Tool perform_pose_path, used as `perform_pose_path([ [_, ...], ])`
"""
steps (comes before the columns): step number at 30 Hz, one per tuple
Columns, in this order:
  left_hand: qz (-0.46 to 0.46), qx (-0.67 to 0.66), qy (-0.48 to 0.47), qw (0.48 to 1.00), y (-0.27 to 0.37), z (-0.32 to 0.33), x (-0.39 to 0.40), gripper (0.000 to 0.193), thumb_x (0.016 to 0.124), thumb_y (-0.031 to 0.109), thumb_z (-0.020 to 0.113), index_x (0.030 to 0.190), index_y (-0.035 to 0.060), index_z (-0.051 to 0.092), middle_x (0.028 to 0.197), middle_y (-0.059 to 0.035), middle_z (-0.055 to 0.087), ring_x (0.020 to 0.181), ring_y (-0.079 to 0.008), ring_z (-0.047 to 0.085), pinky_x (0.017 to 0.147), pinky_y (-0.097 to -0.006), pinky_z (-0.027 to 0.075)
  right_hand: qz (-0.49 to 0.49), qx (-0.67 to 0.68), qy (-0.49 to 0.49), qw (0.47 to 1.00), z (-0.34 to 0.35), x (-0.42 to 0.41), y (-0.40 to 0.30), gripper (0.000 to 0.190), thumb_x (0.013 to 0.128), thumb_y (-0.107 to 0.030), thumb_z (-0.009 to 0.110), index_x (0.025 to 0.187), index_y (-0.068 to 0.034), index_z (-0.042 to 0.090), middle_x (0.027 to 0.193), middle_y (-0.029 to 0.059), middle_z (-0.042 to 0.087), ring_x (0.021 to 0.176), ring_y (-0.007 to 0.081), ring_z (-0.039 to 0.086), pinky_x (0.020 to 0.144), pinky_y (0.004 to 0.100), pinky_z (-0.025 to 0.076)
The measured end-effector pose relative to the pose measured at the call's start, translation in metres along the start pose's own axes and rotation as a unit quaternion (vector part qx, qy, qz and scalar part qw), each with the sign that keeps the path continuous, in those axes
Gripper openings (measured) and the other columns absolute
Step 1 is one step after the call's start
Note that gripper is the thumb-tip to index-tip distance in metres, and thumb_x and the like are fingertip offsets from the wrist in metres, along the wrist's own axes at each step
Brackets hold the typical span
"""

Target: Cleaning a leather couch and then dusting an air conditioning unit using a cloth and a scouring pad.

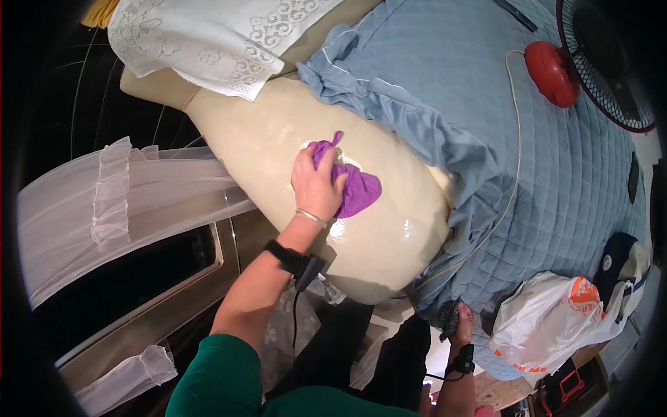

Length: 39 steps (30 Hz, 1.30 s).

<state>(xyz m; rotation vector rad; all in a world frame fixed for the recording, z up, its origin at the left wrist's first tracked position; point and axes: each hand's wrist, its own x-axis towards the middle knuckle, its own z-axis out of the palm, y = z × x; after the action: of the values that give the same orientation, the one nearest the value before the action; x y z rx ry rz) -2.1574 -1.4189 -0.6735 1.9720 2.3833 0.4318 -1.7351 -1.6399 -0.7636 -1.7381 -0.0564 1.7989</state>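
My left hand (316,182) grips a bunched purple cloth (359,190) and presses it on a glossy cream padded surface (260,135), which looks like the headboard of a bed. Bright wet-looking glints show around the cloth. Low on the right, my right hand (462,323) is closed on a dark mesh-like bundle (449,319), beside the hanging edge of a blue quilted bedspread (552,208). A white lace cloth (208,41) lies over the upper end of the cream surface.
A red and black fan (552,73) lies on the bedspread, its pale cord (517,156) running down across it. A white plastic bag (547,318) and a dark cap (615,258) sit at the right. Sheer white fabric (156,182) covers furniture at the left.
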Motion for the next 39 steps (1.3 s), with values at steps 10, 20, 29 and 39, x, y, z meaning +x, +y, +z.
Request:
perform_pose_path([
  [10,0.04,0.146,-0.01,0.988,0.013,0.023,0.05,0.017,0.074,0.013,0.066,0.09,0.0142,0.071,0.113,-0.0109,0.058,0.108,-0.0326,0.05,0.089,-0.0454,0.042,0.0,-0.002,-0.073,0.997,-0.006,0.003,0.002,0.022,0.091,-0.018,0.057,0.1,0.0,0.065,0.091,0.0058,0.066,0.08,0.0148,0.062,0.075,0.0292,0.051],
  [20,0.223,-0.065,-0.175,0.957,0.086,0.038,0.003,0.027,0.064,0.023,0.078,0.09,0.0226,0.074,0.12,-0.0043,0.054,0.113,-0.028,0.046,0.093,-0.044,0.035,-0.014,-0.011,-0.104,0.994,-0.016,0.007,0.01,0.023,0.094,-0.017,0.052,0.104,-0.001,0.064,0.093,0.0074,0.067,0.083,0.0163,0.063,0.078,0.03,0.052],
  [29,0.141,-0.098,-0.089,0.981,0.078,0.065,-0.004,0.009,0.064,0.016,0.075,0.071,0.0151,0.069,0.089,-0.0002,0.059,0.099,-0.0257,0.052,0.089,-0.0411,0.035,-0.014,0.008,-0.146,0.989,-0.014,0.005,0.008,0.021,0.093,-0.016,0.053,0.104,-0.002,0.064,0.094,0.0067,0.066,0.082,0.016,0.063,0.077,0.03,0.051],
  [39,0.238,-0.294,-0.236,0.895,0.141,-0.06,-0.176,0.013,0.071,0.017,0.067,0.071,0.0103,0.056,0.092,-0.0086,0.052,0.096,-0.0301,0.05,0.079,-0.042,0.037,-0.024,-0.064,-0.154,0.986,-0.014,0.004,-0.006,0.024,0.093,-0.016,0.049,0.106,-0.002,0.062,0.095,0.0066,0.064,0.086,0.016,0.062,0.078,0.0296,0.051],
])
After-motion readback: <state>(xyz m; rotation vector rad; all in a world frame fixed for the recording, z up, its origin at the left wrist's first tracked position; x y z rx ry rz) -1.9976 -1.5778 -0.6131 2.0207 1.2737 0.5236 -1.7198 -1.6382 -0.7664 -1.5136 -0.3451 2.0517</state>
